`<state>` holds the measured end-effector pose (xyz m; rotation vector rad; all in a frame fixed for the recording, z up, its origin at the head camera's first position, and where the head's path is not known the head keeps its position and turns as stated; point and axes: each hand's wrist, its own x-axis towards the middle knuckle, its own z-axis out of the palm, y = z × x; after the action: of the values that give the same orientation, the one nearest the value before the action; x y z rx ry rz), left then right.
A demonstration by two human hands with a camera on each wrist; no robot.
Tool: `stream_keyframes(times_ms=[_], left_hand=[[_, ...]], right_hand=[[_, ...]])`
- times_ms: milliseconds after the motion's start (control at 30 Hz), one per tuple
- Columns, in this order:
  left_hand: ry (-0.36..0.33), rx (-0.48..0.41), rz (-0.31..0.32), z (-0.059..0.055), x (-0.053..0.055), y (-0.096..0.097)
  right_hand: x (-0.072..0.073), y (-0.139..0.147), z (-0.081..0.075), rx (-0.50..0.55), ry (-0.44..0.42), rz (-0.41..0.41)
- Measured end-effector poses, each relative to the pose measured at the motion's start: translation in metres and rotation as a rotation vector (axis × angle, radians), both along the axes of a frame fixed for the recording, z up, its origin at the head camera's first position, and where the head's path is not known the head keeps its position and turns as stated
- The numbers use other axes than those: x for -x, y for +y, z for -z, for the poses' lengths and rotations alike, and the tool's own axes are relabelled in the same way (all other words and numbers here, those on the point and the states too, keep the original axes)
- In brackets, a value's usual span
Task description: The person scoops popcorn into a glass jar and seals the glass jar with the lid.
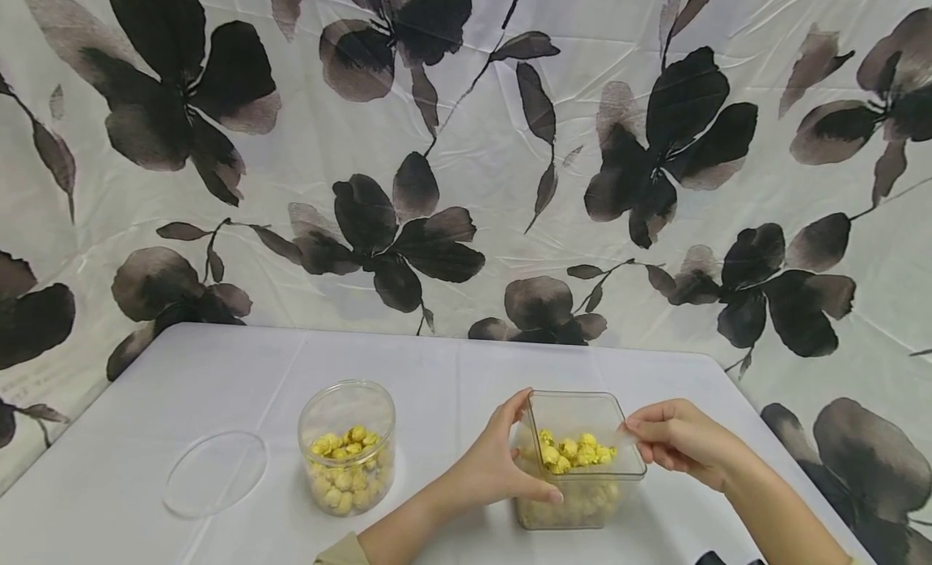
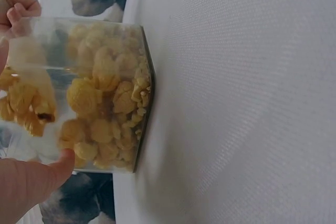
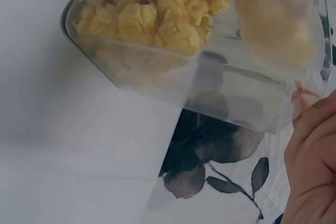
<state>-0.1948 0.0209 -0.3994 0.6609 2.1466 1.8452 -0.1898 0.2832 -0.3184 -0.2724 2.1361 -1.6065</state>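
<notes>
A clear square container (image 1: 575, 409) with yellow popcorn (image 2: 107, 124) in its lower part stands on the right half of the table. My left hand (image 1: 495, 464) grips its left side, fingers behind at the rim and thumb across the near wall. At its right rim, my right hand (image 1: 680, 442) pinches the edge of a frosted, translucent scoop-like piece (image 3: 273, 24). That piece reaches inside the container; some popcorn sits on it, above the rest. Its full shape is hidden. Left of my hands stands a clear round tub (image 1: 348, 411), partly filled with popcorn.
A clear round lid (image 1: 216, 474) lies flat on the white-covered table (image 1: 437, 387), left of the tub. Behind the table hangs a floral cloth (image 1: 510, 144). A small dark object (image 1: 709, 558) shows at the bottom edge, near my right forearm.
</notes>
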Motion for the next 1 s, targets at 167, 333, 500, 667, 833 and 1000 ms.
stream_keyframes(times_ms=[167, 333, 500, 667, 833, 1000], left_hand=[[-0.004, 0.002, 0.006, -0.0004, 0.0000, -0.0010], [-0.001, 0.007, 0.008, -0.0001, 0.0004, -0.0007], [0.002, 0.011, 0.005, -0.0004, 0.0008, -0.0004], [0.007, 0.012, -0.002, -0.0009, 0.0008, 0.0000], [0.010, 0.016, -0.004, -0.0008, 0.0009, 0.0002], [0.009, 0.015, 0.002, -0.0004, 0.0008, 0.0003]], right_hand=[[-0.0011, -0.0003, 0.0014, 0.052, -0.017, 0.050], [-0.0004, 0.0004, 0.0016, 0.073, -0.021, 0.045], [0.0017, 0.0032, 0.0004, 0.039, 0.001, -0.068], [0.0042, 0.0042, 0.0000, 0.038, 0.010, -0.138], [0.0033, 0.0047, 0.0006, 0.057, -0.013, -0.093], [0.0025, 0.0058, 0.0009, 0.055, -0.012, 0.001]])
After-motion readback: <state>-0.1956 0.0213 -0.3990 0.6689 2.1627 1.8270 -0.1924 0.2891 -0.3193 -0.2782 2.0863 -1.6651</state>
